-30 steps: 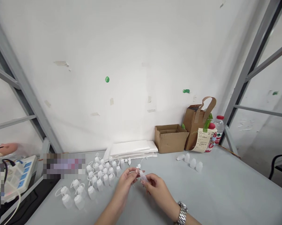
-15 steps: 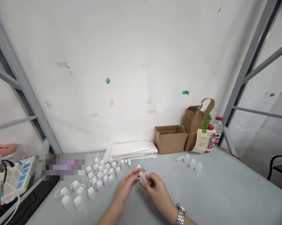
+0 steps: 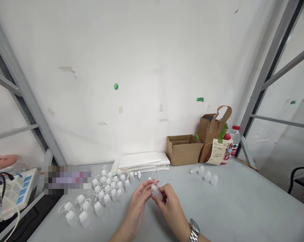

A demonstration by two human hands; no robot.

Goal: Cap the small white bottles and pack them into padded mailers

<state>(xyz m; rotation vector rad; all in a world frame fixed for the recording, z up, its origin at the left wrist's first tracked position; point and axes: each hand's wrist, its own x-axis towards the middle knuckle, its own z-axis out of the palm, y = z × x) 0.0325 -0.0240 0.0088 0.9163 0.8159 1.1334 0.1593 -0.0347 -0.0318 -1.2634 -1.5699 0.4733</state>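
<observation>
Both my hands meet over the grey table (image 3: pixel 242 208) near its middle. My right hand (image 3: pixel 170 205), with a metal watch on its wrist, is closed around a small translucent plastic bottle (image 3: pixel 157 192). My left hand (image 3: pixel 140 198) pinches the bottle's white cap end with its fingertips. To the left of my hands stands a cluster of several small white bottles (image 3: pixel 108 190) with tethered caps, and a few more bottles (image 3: pixel 78 213) stand nearer the table's left edge.
A stack of white flat bags (image 3: pixel 143 160) lies by the wall. A small open cardboard box (image 3: pixel 183 149), a brown paper bag (image 3: pixel 212 132) with a receipt and a water bottle (image 3: pixel 234 138) stand at the back right. Several loose bottles (image 3: pixel 206 174) lie before them. A power strip (image 3: pixel 18 188) sits far left.
My hands have stayed together on the small bottle, shifting slightly toward me and to the right. The fingers have turned a little around the cap.
</observation>
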